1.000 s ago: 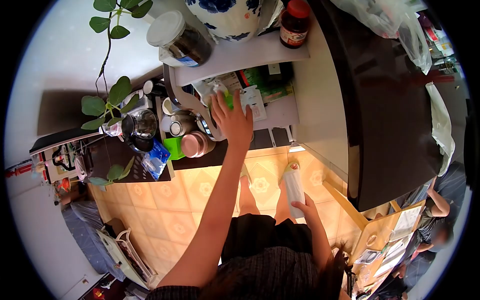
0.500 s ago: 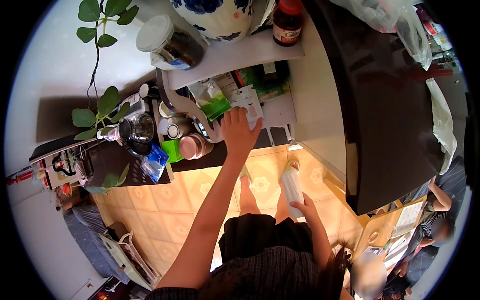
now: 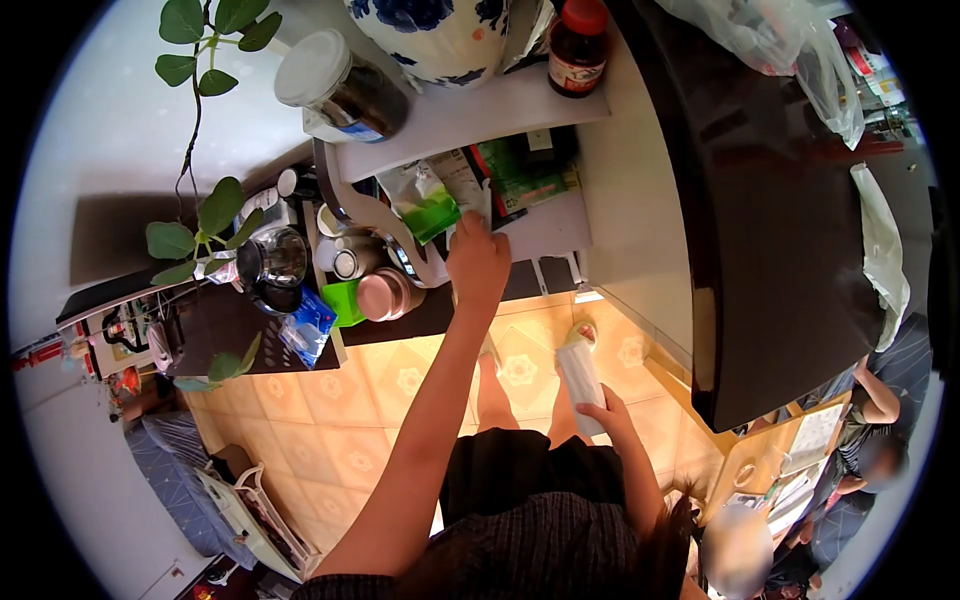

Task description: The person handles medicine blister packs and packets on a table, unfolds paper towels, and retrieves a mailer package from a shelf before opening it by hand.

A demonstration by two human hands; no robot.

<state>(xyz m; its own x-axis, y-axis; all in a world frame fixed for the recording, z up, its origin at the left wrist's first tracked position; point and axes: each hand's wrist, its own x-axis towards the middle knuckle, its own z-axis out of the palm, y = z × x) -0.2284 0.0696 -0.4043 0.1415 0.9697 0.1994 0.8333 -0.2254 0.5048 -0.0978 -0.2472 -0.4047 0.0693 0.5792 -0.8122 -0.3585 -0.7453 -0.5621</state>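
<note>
My left hand point(image 3: 478, 262) is at the low shelf, its fingers closed on a thin white packet point(image 3: 486, 203) that stands tilted, nearly edge-on. Just beyond the fingertips lies a green and white pouch point(image 3: 425, 205). A dark green package point(image 3: 515, 178) is to the right on the same shelf point(image 3: 555, 225). Lower down, over the floor, my right hand point(image 3: 608, 412) grips a long white wrapped pack point(image 3: 580, 380) by its near end.
A lidded jar point(image 3: 345, 85), a blue-and-white vase point(image 3: 440, 35) and a red-capped jar point(image 3: 578, 50) stand on the upper shelf. Left are cups and a glass pot point(image 3: 275, 260). A dark cabinet top point(image 3: 780, 230) is at right; people sit beyond a wooden table point(image 3: 745, 465).
My left hand first drew back from the pouch, then closed on the white packet, which has tipped up from lying flat. My right hand keeps the white pack.
</note>
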